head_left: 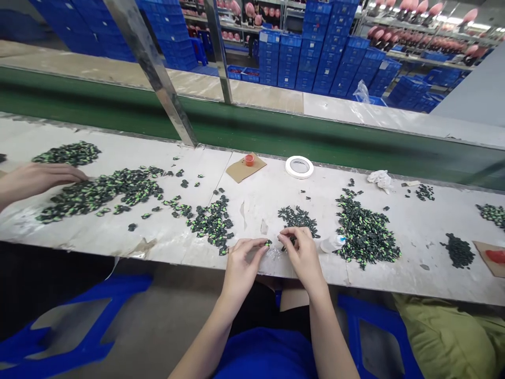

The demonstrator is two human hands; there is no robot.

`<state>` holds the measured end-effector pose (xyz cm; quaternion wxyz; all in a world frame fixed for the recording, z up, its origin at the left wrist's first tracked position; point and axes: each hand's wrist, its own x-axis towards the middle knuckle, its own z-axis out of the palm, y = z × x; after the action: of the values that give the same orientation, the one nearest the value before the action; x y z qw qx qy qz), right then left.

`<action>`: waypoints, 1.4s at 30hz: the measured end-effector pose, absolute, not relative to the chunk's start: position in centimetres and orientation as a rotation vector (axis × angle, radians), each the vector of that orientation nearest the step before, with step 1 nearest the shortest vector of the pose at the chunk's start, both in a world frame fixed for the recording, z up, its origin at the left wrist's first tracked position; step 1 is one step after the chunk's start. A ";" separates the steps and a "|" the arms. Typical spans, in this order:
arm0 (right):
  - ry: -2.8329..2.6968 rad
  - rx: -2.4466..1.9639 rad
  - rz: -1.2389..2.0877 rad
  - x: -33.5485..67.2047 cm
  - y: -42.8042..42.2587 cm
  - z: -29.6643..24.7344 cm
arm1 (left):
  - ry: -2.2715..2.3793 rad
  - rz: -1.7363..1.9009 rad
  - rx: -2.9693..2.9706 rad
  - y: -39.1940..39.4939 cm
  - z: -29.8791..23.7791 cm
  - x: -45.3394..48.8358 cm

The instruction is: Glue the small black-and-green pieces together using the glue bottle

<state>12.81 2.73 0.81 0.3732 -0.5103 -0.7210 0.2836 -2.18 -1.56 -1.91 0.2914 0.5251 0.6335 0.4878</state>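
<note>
My left hand point(244, 260) pinches a small dark green-and-black piece point(269, 242) at the table's near edge. My right hand point(300, 252) is curled just to its right, fingertips pinched near a small pile of dark pieces point(298, 217); what it holds is too small to make out. A heap of green-and-black pieces point(213, 222) lies to the left of my hands. A bigger heap point(365, 234) lies to the right, with a small white squeeze bottle point(332, 243) on its side between.
Another person's hand point(37, 179) rests on a long spread of pieces point(102, 192) at the left. A white tape roll point(299, 167) and a cardboard scrap with a red cap point(249, 159) lie farther back. A green conveyor belt point(276, 131) runs behind the table.
</note>
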 end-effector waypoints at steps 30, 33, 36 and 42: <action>-1.333 -1.110 0.631 12.1 -1.3 -0.3 | 1.345 1.412 1.448 -1.6 1.7 0.4; -1.456 -1.108 0.691 13.4 -1.5 0.8 | 1.317 1.368 1.518 -1.7 2.2 0.1; -1.494 -1.112 0.768 14.5 -1.6 1.5 | 1.286 1.304 1.608 -1.7 2.7 -0.2; -1.487 -1.070 0.885 15.2 -1.6 1.6 | 1.312 1.293 1.665 -2.2 3.3 0.1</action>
<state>15.18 -1.59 1.55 0.5256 -0.4475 -0.6216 0.3702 0.11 -2.23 3.34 0.3236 0.6345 0.5000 0.4926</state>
